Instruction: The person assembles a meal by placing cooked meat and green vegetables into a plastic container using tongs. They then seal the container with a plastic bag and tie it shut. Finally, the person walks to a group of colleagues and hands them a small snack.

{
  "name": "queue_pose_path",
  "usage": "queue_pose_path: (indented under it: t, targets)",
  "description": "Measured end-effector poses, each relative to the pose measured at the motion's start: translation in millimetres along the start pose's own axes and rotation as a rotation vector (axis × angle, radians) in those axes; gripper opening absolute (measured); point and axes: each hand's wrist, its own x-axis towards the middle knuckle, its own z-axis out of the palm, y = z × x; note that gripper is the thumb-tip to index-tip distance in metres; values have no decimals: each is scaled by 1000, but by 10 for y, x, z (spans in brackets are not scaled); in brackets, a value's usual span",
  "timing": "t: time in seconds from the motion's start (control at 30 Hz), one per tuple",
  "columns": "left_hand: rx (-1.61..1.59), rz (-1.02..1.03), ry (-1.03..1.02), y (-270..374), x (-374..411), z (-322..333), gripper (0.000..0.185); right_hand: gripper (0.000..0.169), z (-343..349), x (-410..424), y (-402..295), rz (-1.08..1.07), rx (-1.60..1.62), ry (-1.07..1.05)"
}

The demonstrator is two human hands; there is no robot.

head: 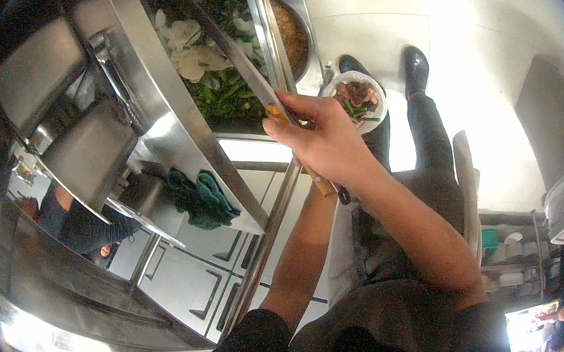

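Observation:
My right hand [320, 136] grips a long metal utensil [243, 59] with a wooden handle [320, 181]. The utensil's flat shaft reaches over a steel food pan, where white pieces [184, 47] lie among chopped greens [221, 93]. My left forearm [305, 246] runs up behind the right hand, which hides most or all of my left hand. Just beyond the right hand is a round, pale bowl [385, 107] with browned meat [356, 93] and green stalks. What holds the bowl up is hidden.
A round pot of orange-brown food [290, 33] sits beside the pan. Metal tongs [115, 81] and a dark green cloth [203, 201] rest along the steel counter [163, 115]. White drawers [181, 284] with dark handles are below. Another person's dark clothing [83, 229] shows at left.

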Motion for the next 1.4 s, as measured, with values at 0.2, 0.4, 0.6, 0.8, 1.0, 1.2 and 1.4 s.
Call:
queue_pose_path:
  t: [0.2,0.4,0.6,0.8,1.0,1.2,1.4]
  targets:
    - [-17,-12,2,-6,-4,0,44,38,-132,-39,41,275,168,-93]
    - [-45,-28,11,-4,-31,-43,44,38,-233,-304,108,267,77,-156]
    - [-70,-60,21,-46,-122,-87,45,34,-211,-480,225,-183,-847,-166]
    - [-136,-103,33,-89,-242,-103,46,37,-99,-667,94,88,-1023,-293]
    - [-362,-233,70,-39,-213,-6,46,36,245,-558,482,-199,-1471,53]
    - [98,40,-21,-206,-160,-179,51,30,447,110,402,-161,-1318,-265]
    - [56,-107,1,-389,-62,-351,54,22,486,829,602,-228,-1164,-403]
